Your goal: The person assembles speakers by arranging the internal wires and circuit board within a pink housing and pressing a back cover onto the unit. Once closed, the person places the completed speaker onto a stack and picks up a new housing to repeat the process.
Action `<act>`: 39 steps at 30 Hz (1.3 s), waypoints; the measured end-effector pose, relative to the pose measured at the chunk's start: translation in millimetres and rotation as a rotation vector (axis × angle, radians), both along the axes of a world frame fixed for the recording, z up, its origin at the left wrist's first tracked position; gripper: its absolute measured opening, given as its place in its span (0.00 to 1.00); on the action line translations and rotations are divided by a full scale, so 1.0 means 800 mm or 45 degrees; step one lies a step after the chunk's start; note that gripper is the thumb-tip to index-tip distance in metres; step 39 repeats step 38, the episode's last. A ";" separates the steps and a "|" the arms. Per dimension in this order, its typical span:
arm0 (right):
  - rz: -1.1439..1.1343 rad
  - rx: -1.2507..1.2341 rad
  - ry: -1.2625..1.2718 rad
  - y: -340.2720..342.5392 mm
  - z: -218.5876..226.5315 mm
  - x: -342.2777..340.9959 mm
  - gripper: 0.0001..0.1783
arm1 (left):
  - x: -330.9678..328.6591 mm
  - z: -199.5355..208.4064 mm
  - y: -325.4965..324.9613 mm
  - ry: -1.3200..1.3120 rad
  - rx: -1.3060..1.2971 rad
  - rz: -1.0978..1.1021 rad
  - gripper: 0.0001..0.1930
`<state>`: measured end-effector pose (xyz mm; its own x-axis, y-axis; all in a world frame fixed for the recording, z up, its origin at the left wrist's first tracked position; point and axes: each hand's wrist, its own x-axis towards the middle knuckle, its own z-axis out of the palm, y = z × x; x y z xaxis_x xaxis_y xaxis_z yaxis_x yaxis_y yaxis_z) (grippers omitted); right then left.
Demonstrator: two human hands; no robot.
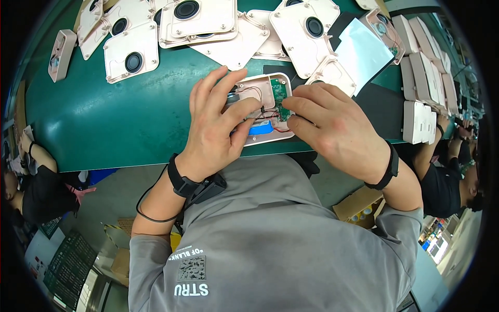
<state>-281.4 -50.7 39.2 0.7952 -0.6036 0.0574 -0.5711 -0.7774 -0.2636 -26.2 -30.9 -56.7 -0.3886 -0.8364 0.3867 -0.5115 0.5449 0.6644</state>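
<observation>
A pale pink plastic speaker housing (266, 139) lies open on the table's near edge between my hands. Inside it sit a green circuit board (279, 92), a blue battery (261, 128) and thin red and dark wires. My left hand (212, 127) reaches over the housing's left side, thumb and index finger bent toward each other above the wires; whatever is between them is too small to make out. My right hand (332, 122) grips the housing's right edge, its fingertips on the circuit board and its thumb near the rim.
Several pale pink panels with round black speakers (133, 62) lie across the far side of the green table (104, 125). A narrow pink housing (62, 54) stands far left. White casings (420, 122) are stacked at the right, beside a light blue sheet (364, 49). Co-workers sit at both sides.
</observation>
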 end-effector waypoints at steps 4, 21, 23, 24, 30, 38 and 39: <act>0.062 0.142 0.067 -0.010 0.008 0.001 0.10 | -0.002 0.000 0.002 -0.002 -0.009 0.009 0.20; -0.385 -0.164 -0.265 0.042 -0.053 0.049 0.09 | -0.003 0.003 0.005 -0.039 -0.004 0.031 0.18; -0.340 -0.147 -0.129 0.041 -0.047 0.048 0.09 | -0.002 0.003 0.006 -0.042 -0.008 0.035 0.18; -0.337 -0.148 -0.127 0.040 -0.044 0.050 0.09 | -0.002 0.004 0.006 -0.038 -0.005 0.033 0.18; -0.388 0.002 -0.102 0.034 -0.033 0.054 0.06 | -0.001 0.004 0.004 -0.022 0.006 0.032 0.18; -0.685 0.126 -0.235 0.034 -0.048 0.066 0.03 | -0.001 -0.007 0.003 0.036 -0.015 -0.002 0.19; -0.685 0.126 -0.235 0.034 -0.048 0.066 0.03 | -0.001 -0.007 0.003 0.036 -0.015 -0.002 0.19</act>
